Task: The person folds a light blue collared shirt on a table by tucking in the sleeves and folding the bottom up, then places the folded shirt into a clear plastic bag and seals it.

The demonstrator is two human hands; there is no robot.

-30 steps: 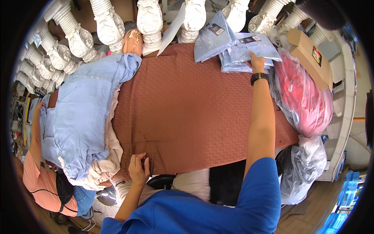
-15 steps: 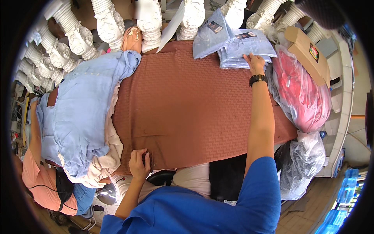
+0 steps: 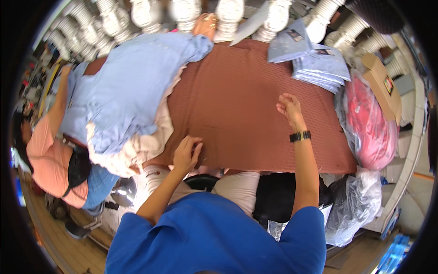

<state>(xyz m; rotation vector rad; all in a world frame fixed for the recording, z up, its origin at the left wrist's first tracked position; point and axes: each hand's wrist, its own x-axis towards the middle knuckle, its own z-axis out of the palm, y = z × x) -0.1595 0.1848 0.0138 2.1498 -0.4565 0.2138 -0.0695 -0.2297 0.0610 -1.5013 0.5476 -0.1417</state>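
Note:
My right hand (image 3: 290, 109), with a dark watch on its wrist, hovers over the right part of a brown textured cloth (image 3: 232, 105) covering the table. Its fingers are loosely bent and slightly apart, with nothing visible in them. Beyond it, at the back right, lies a stack of folded light-blue shirts in clear bags (image 3: 321, 73); another bagged shirt (image 3: 289, 44) overlaps its left side. Near the table's front edge is my left hand (image 3: 186, 156), loosely curved, thumb apart from the fingers and seemingly holding nothing. Unfolded light-blue shirts (image 3: 137, 82) are heaped on the left.
A co-worker in an orange top (image 3: 57, 160) reaches onto the heap's far-left side. Cream cloth (image 3: 162, 128) lies under the heap. White balusters (image 3: 230, 18) line the back. On the right are a bagged red bundle (image 3: 369, 123), a cardboard box (image 3: 383, 89) and a clear plastic bag (image 3: 356, 205).
My right hand has left the bagged shirt stack and drawn back toward me. My left hand stays near the front edge. The whole view has shifted, with the table now farther right.

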